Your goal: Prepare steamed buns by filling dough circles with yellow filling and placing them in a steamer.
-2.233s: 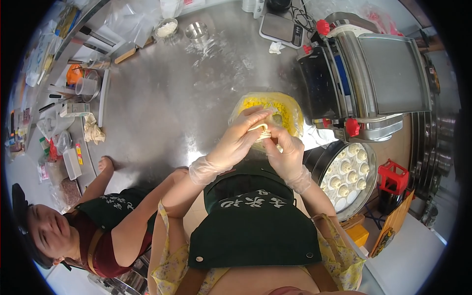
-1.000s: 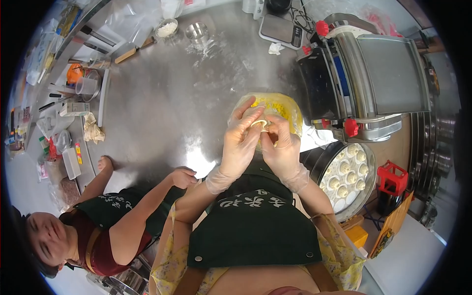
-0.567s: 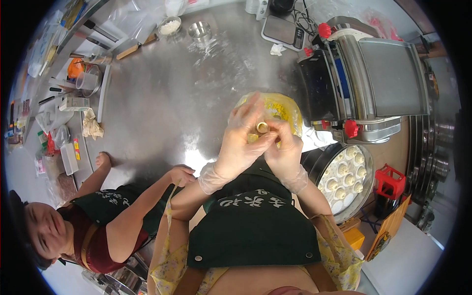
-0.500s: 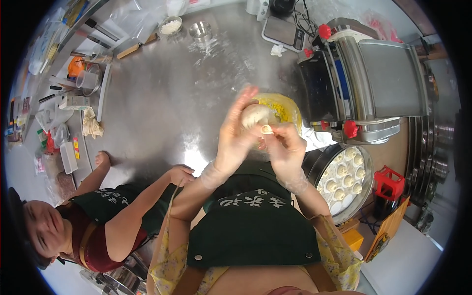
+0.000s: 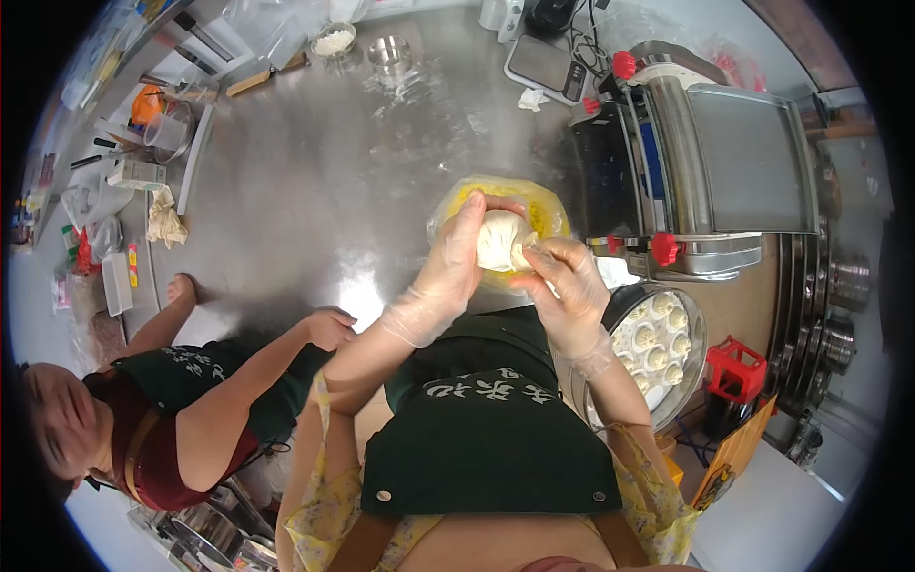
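Note:
A pleated white bun [image 5: 499,240] rests in my left hand [image 5: 456,253], whose fingers curl round its left and far side. With thumb and fingertips my right hand [image 5: 569,291] pinches the gathered dough at the bun's right edge. Both hands wear clear plastic gloves. Just beneath them on the steel table is a plastic-lined bowl of crumbly yellow filling [image 5: 545,212], partly covered by the hands and the bun. To the right of my right forearm, a round steamer tray [image 5: 700,362] bears several pleated buns on white paper rounds.
A dough roller machine [image 5: 681,162] with red knobs stands right on the steel table [image 5: 286,162]. Farther back are a scale [image 5: 545,69], a metal bowl [image 5: 389,55] and a bowl of flour [image 5: 333,41]. At left, a co-worker's hand [image 5: 331,328] is near the table edge.
My left hand has turned so the bun's pleats face up. My right fingers still pinch its edge, slightly farther right. The whole view has shifted a little.

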{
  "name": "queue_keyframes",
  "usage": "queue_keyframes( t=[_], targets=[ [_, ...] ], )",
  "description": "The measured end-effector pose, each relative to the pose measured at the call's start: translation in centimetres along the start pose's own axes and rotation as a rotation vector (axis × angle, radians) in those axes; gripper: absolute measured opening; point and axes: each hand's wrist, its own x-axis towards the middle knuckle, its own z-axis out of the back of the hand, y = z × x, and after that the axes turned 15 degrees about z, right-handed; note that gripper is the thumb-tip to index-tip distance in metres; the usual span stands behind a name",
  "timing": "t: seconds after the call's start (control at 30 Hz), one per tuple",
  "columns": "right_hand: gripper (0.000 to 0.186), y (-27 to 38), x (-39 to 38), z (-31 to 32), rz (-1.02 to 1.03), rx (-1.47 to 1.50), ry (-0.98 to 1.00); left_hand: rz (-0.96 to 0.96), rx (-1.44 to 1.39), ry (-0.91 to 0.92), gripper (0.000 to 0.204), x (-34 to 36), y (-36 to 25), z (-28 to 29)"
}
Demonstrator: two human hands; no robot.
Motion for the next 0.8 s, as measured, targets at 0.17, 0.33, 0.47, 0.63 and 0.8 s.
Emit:
queue_keyframes(
  t=[0.17, 0.33, 0.47, 0.63, 0.8],
  targets=[
    [0.033, -2.1, -0.2, 3.3, 0.366, -0.171, 0.337, 0.556, 0.41, 0.108, 0.058, 0.8, -3.7, -1.5],
    [0.025, -2.6, 1.4, 4.8, 0.528, -0.058, 0.45, 0.728, 0.924, 0.361, 0.064, 2.5, -6.7, -4.2],
    [0.031, -3.3, 1.8, 5.8, 0.358, 0.166, 0.234, 0.569, 0.425, 0.569, 0.08, 3.3, -1.9, -2.5],
    [0.043, -4.5, 1.4, 6.0, 0.147, 0.239, 0.409, 0.37, -0.187, 0.307, 0.081, 1.7, 3.7, -2.7],
    [0.039, -5.4, 0.1, 5.3, 0.247, 0.171, 0.264, 0.08, -0.1, 0.175, 0.073, 1.0, 4.8, -4.2]
  ],
)
